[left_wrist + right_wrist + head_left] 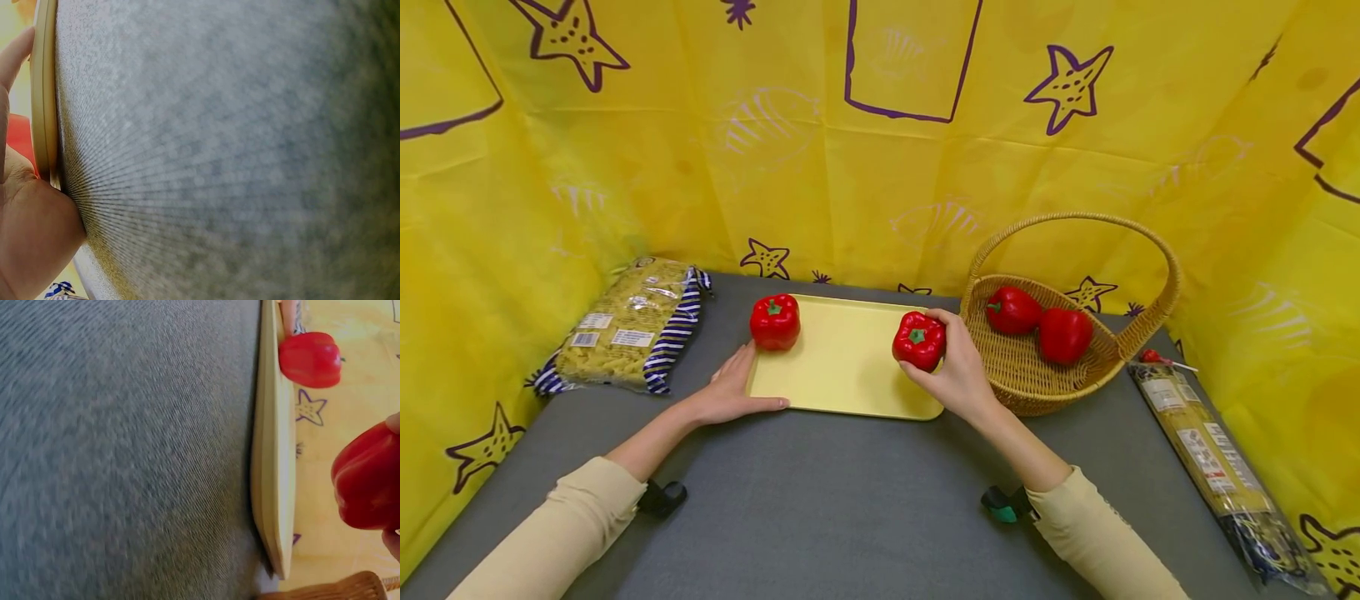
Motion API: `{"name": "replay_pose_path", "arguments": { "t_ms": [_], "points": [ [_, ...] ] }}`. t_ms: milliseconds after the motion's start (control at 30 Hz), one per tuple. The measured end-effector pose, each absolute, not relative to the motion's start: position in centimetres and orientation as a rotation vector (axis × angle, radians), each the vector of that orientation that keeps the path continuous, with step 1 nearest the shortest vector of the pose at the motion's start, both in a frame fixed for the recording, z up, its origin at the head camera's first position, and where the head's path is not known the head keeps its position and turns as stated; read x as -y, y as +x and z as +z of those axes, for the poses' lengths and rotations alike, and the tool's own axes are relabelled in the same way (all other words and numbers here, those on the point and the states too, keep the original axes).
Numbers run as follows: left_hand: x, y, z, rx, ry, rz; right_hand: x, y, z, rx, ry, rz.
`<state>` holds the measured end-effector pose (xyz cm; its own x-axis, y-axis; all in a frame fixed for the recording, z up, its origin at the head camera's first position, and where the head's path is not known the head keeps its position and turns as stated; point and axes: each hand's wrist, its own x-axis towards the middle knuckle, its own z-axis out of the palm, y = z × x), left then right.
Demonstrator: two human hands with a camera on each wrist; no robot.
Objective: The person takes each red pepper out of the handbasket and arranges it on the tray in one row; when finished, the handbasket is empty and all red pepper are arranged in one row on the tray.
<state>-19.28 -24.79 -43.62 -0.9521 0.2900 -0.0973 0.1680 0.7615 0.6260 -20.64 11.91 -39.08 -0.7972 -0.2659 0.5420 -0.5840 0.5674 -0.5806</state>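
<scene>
A pale yellow tray (842, 367) lies on the grey table. My left hand (730, 395) touches its near left corner, thumb along the front rim and fingers by the left side; the left wrist view shows the thumb (15, 59) straight against the rim. One red bell pepper (776, 323) stands on the tray's left end, close to those fingers. Over the right end, my right hand (957, 371) grips another red bell pepper (919, 342) between thumb and fingers, stem up. The right wrist view shows this held pepper (372, 481) raised above the tray (273, 456).
Right of the tray stands a wicker basket (1022, 392) with a tall handle and two red peppers (1064, 336) inside. A bag of pasta (625, 325) lies at the left. A long pasta packet (1213, 454) and a red lollipop (1152, 356) lie at the right. Yellow cloth hangs behind.
</scene>
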Motion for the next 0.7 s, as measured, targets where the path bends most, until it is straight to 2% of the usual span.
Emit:
{"name": "replay_pose_path", "arguments": {
  "t_ms": [700],
  "points": [
    [24.9,-19.4,-43.8,-2.758,0.339,0.934,-8.0,-21.4,-40.5,2.480,0.705,1.192]
  ]
}}
